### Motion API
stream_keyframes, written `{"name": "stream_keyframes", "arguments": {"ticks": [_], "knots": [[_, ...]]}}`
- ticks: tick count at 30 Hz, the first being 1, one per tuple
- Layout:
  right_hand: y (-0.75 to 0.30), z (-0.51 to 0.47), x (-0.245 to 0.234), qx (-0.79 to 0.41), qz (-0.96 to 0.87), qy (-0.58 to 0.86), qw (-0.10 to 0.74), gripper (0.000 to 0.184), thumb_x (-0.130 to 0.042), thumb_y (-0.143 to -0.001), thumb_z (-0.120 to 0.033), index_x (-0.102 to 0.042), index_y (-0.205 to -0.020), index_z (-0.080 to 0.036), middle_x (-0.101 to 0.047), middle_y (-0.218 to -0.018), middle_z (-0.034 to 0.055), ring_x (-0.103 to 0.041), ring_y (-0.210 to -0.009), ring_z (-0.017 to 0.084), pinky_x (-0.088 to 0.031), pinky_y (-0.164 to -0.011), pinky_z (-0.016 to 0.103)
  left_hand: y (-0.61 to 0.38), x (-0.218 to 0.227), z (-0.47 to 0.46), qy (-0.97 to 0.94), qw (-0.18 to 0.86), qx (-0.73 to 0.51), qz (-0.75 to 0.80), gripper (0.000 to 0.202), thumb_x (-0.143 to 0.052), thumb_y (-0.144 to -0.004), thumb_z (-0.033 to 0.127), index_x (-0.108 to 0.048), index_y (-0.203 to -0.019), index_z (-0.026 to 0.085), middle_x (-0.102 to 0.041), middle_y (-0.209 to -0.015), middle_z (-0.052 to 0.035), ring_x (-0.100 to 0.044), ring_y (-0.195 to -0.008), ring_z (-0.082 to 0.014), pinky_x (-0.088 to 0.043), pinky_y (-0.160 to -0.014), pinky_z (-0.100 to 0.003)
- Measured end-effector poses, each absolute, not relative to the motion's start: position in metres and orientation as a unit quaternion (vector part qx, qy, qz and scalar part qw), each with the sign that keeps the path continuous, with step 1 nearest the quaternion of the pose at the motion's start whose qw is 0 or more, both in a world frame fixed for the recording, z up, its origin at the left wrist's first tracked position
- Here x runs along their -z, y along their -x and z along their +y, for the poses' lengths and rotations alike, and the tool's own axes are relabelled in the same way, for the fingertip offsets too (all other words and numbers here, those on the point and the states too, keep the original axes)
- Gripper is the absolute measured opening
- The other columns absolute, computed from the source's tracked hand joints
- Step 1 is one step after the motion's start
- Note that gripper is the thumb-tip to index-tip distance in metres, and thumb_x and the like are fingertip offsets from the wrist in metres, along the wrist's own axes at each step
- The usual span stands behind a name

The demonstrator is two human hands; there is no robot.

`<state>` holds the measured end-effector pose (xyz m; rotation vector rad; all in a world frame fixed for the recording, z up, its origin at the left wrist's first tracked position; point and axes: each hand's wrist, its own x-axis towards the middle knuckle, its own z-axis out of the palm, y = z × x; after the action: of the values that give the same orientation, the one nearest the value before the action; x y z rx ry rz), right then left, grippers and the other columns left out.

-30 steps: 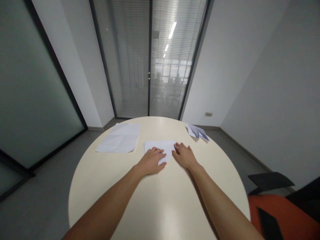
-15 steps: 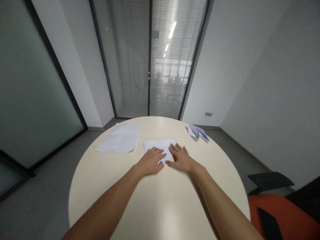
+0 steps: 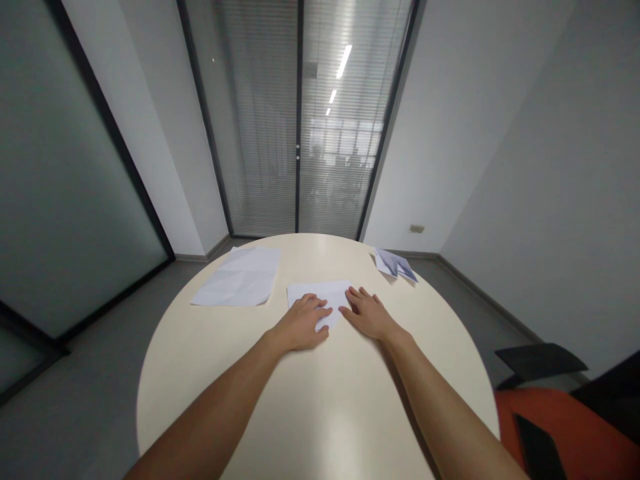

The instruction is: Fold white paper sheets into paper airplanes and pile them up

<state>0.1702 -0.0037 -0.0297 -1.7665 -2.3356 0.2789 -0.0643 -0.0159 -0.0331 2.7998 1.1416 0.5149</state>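
A white sheet of paper [image 3: 320, 289] lies flat near the middle of the round table, partly hidden under my hands. My left hand [image 3: 304, 323] rests on its left and near part, fingers spread and pointing right. At the sheet's right edge is my right hand [image 3: 369, 313], its fingers stretched out and apart, the fingertips at or just over the edge. Neither hand grasps anything.
The pale round table [image 3: 320, 413] fills the lower middle. Flat creased white sheets [image 3: 240, 277] lie at its far left. A folded paper piece [image 3: 395, 264] stands near the far right edge. An orange chair [image 3: 565, 433] with black armrests is at the lower right.
My right hand has slid a little to the right, from on the sheet to its right edge. My left hand and the papers have stayed in place.
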Motion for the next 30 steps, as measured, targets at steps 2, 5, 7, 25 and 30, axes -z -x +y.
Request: {"name": "stream_keyframes", "arguments": {"ticks": [2,5,7,25,30], "knots": [[-0.169,-0.004,0.030,-0.084,-0.789,0.600,0.101,0.061,-0.045,-0.097,-0.054,-0.046,-0.147,-0.019,-0.035,-0.160,0.0146,-0.025,-0.149,0.038,-0.020,-0.116,0.064,0.065,0.034,-0.016,-0.913,0.036,-0.167,0.370,0.049,-0.058,-0.088,0.032,-0.061,-0.135,0.020,-0.058,-0.142,-0.0096,-0.045,-0.131,-0.0322,-0.037,-0.112,-0.048],[-0.165,-0.004,0.031,-0.073,-0.794,0.594,0.108,0.065,-0.049,-0.094,-0.057,-0.049,-0.146,-0.018,-0.034,-0.160,0.0154,-0.024,-0.149,0.039,-0.019,-0.117,0.064,0.066,0.034,-0.017,-0.912,0.036,-0.164,0.374,0.050,-0.057,-0.088,0.032,-0.059,-0.138,0.022,-0.056,-0.144,-0.0092,-0.046,-0.130,-0.0321,-0.039,-0.109,-0.049],[-0.164,-0.003,0.031,-0.074,-0.808,0.573,0.113,0.064,-0.050,-0.094,-0.056,-0.050,-0.145,-0.018,-0.033,-0.160,0.0148,-0.023,-0.149,0.039,-0.018,-0.117,0.063,0.066,0.032,-0.019,-0.911,0.034,-0.162,0.377,0.050,-0.056,-0.089,0.034,-0.058,-0.138,0.023,-0.056,-0.144,-0.0091,-0.047,-0.128,-0.0327,-0.041,-0.106,-0.050],[-0.166,0.005,0.035,-0.126,-0.858,0.423,0.263,0.023,-0.061,-0.090,-0.027,-0.074,-0.108,-0.021,-0.072,-0.114,0.0098,-0.063,-0.111,0.026,-0.047,-0.101,0.041,0.066,0.022,-0.024,-0.910,0.041,-0.151,0.384,0.049,-0.035,-0.101,0.051,-0.058,-0.137,0.027,-0.053,-0.148,-0.0073,-0.051,-0.124,-0.0309,-0.041,-0.102,-0.049],[-0.173,0.010,0.038,-0.115,-0.859,0.425,0.261,0.022,-0.062,-0.090,-0.023,-0.075,-0.108,-0.021,-0.073,-0.114,0.0094,-0.062,-0.114,0.027,-0.045,-0.103,0.042,0.070,0.026,-0.020,-0.923,0.071,-0.149,0.347,0.057,-0.051,-0.093,0.060,-0.058,-0.137,0.026,-0.051,-0.150,-0.0085,-0.046,-0.131,-0.0343,-0.038,-0.108,-0.052]]}}
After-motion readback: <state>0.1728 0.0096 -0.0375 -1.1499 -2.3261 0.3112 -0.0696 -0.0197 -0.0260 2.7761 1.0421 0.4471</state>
